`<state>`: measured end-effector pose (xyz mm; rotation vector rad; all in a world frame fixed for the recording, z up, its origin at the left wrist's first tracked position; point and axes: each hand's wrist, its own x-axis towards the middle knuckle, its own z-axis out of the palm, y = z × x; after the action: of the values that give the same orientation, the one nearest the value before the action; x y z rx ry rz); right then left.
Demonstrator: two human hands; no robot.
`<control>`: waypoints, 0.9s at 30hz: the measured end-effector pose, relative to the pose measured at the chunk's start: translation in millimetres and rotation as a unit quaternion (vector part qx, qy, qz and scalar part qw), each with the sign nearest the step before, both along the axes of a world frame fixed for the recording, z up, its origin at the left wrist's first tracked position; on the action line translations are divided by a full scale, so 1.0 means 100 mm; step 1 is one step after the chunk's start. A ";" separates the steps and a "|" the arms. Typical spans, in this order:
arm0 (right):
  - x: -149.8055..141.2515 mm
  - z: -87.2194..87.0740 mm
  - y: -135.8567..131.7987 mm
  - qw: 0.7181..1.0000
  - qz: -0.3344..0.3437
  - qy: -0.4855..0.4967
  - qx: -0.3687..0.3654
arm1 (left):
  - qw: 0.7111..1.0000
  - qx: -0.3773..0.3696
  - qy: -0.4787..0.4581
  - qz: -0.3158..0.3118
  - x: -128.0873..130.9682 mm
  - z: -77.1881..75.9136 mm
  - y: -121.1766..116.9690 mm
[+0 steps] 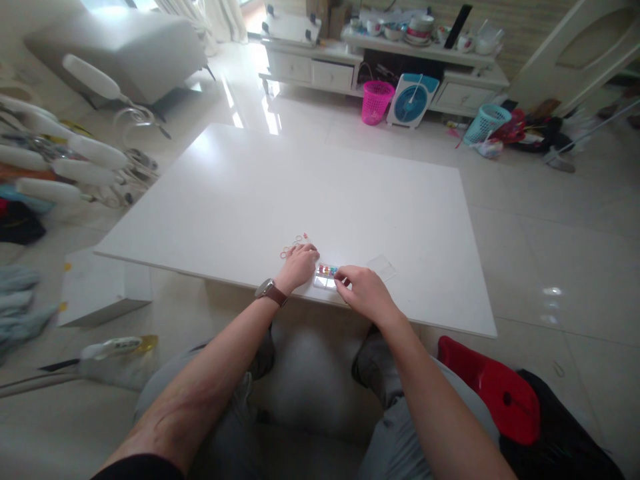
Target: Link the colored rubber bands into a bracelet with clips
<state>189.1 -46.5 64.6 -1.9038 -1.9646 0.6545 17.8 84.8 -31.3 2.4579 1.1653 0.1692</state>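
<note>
On the white table (320, 193), near its front edge, lies a small clear compartment box (325, 283). Tiny colourful pieces (327, 270) fill its far row; the near compartments look pale. My left hand (299, 265), with a watch (270, 291) at the wrist, rests just left of the box, palm down with fingers stretched out. Several small rings (284, 253) and a thin red-tipped item (306, 237) lie beyond it. Over the box's right end, my right hand (367, 293) has thumb and fingertips drawn together; whatever they hold is too small to see.
A clear flat lid (381, 267) lies right of the box. A red stool (493, 390) stands by my right leg, a white carton (105, 287) at the left. Beyond the table are a pink basket (377, 103), a fan (413, 100) and a cabinet (320, 70).
</note>
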 end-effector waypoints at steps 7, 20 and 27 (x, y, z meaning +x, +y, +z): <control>-0.02 -0.01 0.01 1.000 0.000 0.005 -0.002 | 1.000 -0.009 -0.015 -0.004 -0.02 0.03 0.01; 0.03 -0.05 0.06 1.000 -0.028 -0.008 -0.008 | 0.995 -0.014 -0.095 0.027 -0.03 0.41 -0.06; 0.02 -0.05 0.06 0.999 -0.028 -0.020 -0.011 | 0.995 -0.069 -0.010 0.068 -0.27 0.40 0.07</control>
<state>190.9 -40.6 59.1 -1.9909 -1.9284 0.6294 -9.6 91.7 8.9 2.2536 1.2931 0.1467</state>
